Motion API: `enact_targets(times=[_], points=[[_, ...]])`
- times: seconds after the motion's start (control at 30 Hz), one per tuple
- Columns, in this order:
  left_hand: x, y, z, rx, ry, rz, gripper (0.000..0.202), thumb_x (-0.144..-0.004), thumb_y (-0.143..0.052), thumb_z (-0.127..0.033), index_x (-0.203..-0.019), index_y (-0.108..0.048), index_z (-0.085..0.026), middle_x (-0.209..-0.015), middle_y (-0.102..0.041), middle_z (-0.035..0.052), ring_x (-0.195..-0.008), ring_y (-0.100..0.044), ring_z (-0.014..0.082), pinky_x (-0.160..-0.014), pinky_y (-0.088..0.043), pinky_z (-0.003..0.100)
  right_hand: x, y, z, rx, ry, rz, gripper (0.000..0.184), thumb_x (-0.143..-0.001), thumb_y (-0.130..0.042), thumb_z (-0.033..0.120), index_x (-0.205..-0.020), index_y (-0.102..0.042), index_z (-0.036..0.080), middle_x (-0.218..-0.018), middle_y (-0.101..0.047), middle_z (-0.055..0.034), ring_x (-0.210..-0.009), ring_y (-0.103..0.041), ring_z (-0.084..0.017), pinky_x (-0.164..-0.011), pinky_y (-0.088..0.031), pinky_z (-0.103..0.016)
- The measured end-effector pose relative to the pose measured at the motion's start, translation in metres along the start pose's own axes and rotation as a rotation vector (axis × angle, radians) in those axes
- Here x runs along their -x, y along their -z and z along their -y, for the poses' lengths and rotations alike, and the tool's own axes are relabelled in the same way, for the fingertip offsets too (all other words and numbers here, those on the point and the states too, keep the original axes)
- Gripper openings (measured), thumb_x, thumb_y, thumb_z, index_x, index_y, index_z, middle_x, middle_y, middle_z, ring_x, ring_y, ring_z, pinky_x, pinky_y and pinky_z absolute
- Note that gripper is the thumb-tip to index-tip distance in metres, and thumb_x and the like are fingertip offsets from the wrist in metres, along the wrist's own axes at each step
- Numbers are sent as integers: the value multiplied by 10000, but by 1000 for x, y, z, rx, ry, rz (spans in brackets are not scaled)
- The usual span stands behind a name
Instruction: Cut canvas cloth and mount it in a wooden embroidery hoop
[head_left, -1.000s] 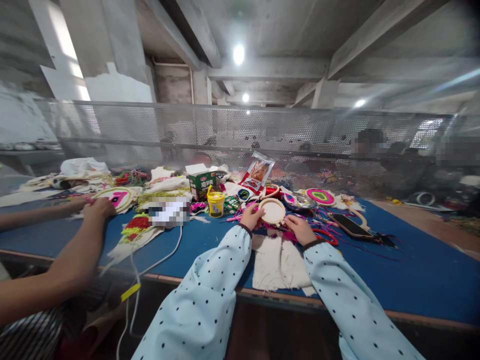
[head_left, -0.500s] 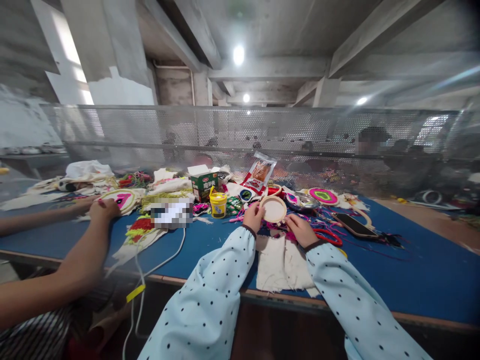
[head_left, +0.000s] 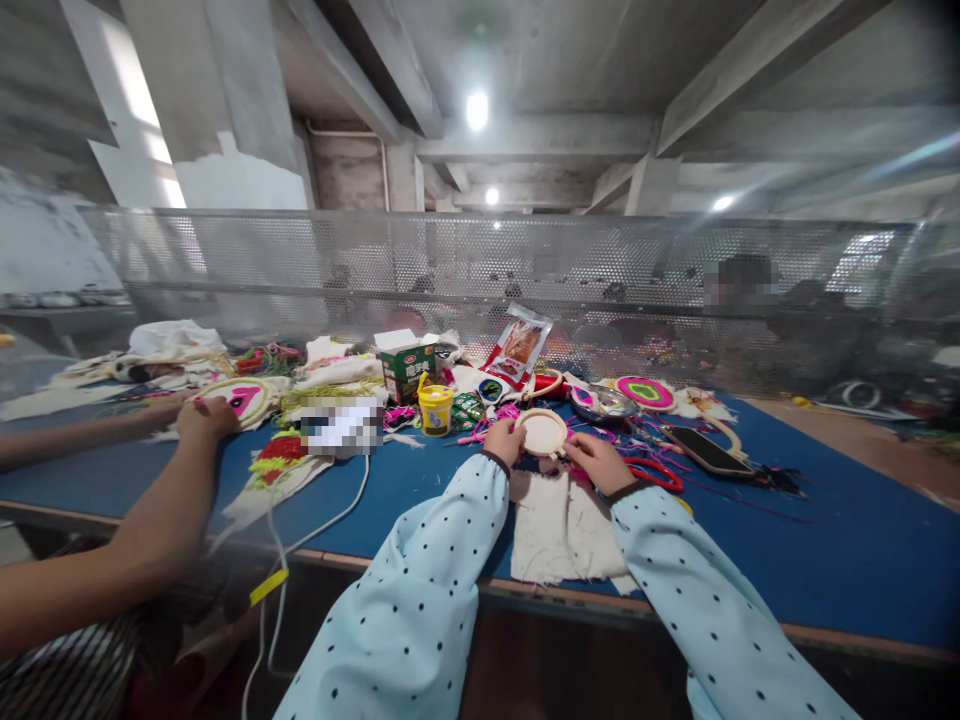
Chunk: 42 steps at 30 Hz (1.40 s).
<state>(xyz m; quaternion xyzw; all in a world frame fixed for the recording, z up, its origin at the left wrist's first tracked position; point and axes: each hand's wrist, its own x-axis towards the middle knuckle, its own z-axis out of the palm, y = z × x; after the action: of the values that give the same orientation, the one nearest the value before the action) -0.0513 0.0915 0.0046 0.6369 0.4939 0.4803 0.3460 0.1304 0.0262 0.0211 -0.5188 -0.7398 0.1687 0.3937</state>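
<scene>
The place looks like a handcraft workshop: raw concrete beams (head_left: pixel 742 85) and glaring lamps (head_left: pixel 477 110) cross the top of the frame, and a perforated metal partition (head_left: pixel 465 250) runs across its middle. Below, a long blue worktable (head_left: pixel 847 560) is strewn with coloured yarn (head_left: pixel 270 358) and pieces of cloth (head_left: pixel 562 530), a small embroidery hoop (head_left: pixel 542 433) is held near the centre, and a co-worker's hand (head_left: pixel 208 418) touches a stitched hoop (head_left: pixel 255 405) at left.

One head-worn camera, looking forward and down along the polka-dot sleeves (head_left: pixel 409 600), close under the lens, out to left hand (head_left: pixel 504 442) and right hand (head_left: pixel 598 462) just right of centre! Wide one, too, reaching across the tabletop (head_left: pixel 795 560) to the perforated screen (head_left: pixel 360 250) and concrete ceiling (head_left: pixel 577 60).
</scene>
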Motion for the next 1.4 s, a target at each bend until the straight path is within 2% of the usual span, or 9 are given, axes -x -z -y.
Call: enact_targets(times=[0.3,0.5,0.7,0.87,0.93,1.0,1.1,1.4], points=[[1,-2,4,-82,22,42,160,-813,-515,-255,-712,-582,-151,-494,-515,-25,-398,-471,99,-484,-436,235,-2,1,-5,9,26,-9,304,-838,-398,446,-733,-536,197,-689,-596,-12,-686,-532,-171,-654,-374,-278],[0,-2,2,-109,-26,54,126,-838,-465,-248,-812,-553,-161,-537,-513,-37,-399,-466,97,-459,-413,223,-2,2,-2,31,10,-5,299,-833,-396,436,-699,-516,196,-657,-586,-5,-655,-523,-163,-625,-365,-270],[2,5,-7,-159,-168,43,171,-852,-452,-252,-986,-532,-180,-684,-574,-3,-581,-546,125,-592,-437,235,-2,3,-4,100,-2,-9,285,-828,-396,421,-686,-509,201,-632,-581,-11,-645,-525,-173,-626,-363,-281],[10,10,-18,-202,-309,44,282,-884,-400,-295,-1132,-479,-186,-845,-626,51,-731,-590,165,-697,-437,269,-3,3,-6,102,-3,-10,266,-830,-395,398,-788,-566,199,-792,-644,-49,-761,-561,-205,-672,-375,-296],[13,11,-22,-248,-361,20,299,-895,-372,-291,-1158,-460,-180,-918,-631,72,-804,-596,182,-737,-432,282,-2,3,-4,91,3,-29,274,-839,-387,414,-786,-550,200,-781,-634,-46,-745,-553,-200,-665,-368,-293],[15,11,-24,-296,-343,-6,306,-903,-350,-285,-1169,-451,-175,-962,-632,86,-858,-595,193,-768,-427,293,-1,2,-1,73,4,-53,299,-849,-372,444,-742,-512,203,-684,-590,-22,-665,-524,-180,-630,-357,-283],[13,9,-20,-329,-240,-30,298,-900,-359,-285,-1153,-467,-170,-971,-637,100,-893,-594,205,-791,-420,309,0,0,3,8,5,-33,320,-853,-367,473,-713,-475,205,-602,-517,11,-597,-478,-156,-588,-348,-268],[-2,3,5,-341,-56,-13,118,-819,-487,-250,-863,-563,-170,-872,-644,76,-837,-596,197,-761,-430,299,0,-5,-2,-223,-4,67,272,-813,-439,463,-808,-495,197,-737,-556,-3,-677,-525,-156,-636,-407,-271]])
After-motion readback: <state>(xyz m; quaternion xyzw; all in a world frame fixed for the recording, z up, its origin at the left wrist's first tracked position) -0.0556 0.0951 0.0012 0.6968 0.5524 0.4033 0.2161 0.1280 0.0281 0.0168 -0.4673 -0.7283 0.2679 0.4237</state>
